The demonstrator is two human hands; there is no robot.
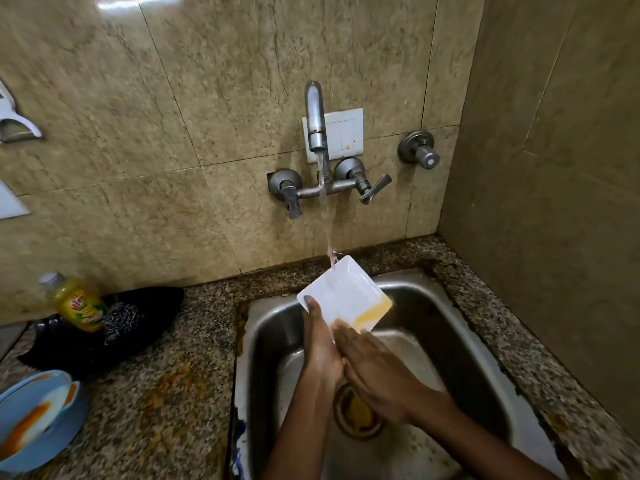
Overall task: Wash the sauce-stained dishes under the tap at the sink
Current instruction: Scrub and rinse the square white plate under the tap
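Around the sink (460, 327), one white square dish (341, 292) is sitting under one tap (317, 123); two hands are showing; left of it one bottle (78, 304) and one blue bowl (62, 431) are waiting.

Dish (341, 292) over sink (485, 348), under tap (316, 116); bottle (78, 303), stacked plates (38, 420) on counter (166, 393) left.

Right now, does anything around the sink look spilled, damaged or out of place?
Yes. Orange-brown sauce is smeared on the granite counter left of the sink, and yellow residue has collected at the drain. A wall switch plate sits directly behind the running tap, within splash range.
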